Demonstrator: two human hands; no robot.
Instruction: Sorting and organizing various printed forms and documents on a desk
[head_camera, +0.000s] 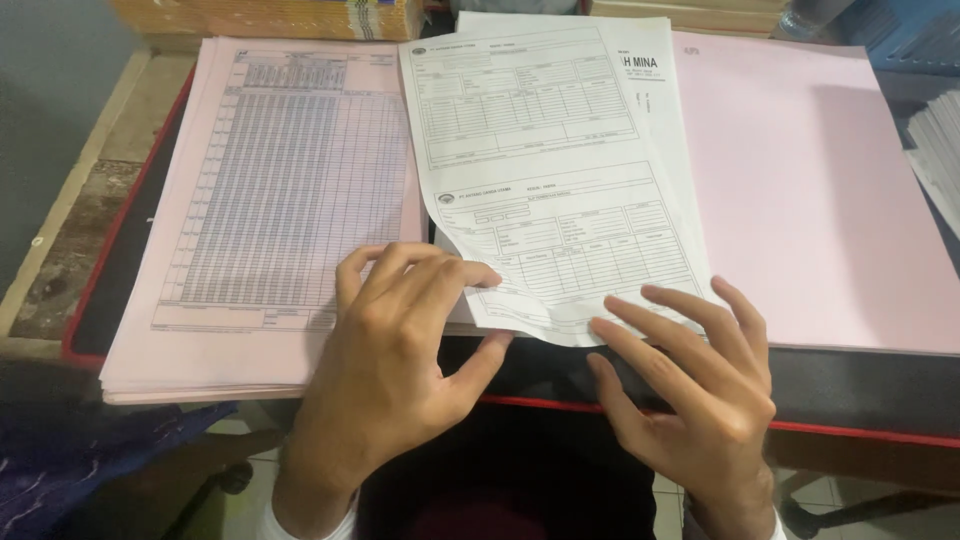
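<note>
I see my left hand (385, 365) resting on the bottom left corner of a white printed form (555, 185), fingers curled over its lower edge and thumb just under the curling bottom margin; the grip is loose, pressing on the sheet rather than closed round it. My right hand (700, 385) lies at the form's lower right corner, fingers spread and fingertips touching the paper, grip open.

The form lies near the middle of the worktop (870, 385), its long axis running away from me and leaning a little to the left at the top, so the sheet sits slightly skewed against the stacks below. Its bottom edge overhangs the dark worktop surface near the red front rim.

To the left, a pink stack of gridded sheets (270, 200) lies partly under the form's left edge. To the right, a plain pink stack (830, 200) is partly covered by the form and a second white sheet (640, 45) beneath it. Open dark surface shows along the front edge; a pile of white papers (940, 150) crowds the far right.
</note>
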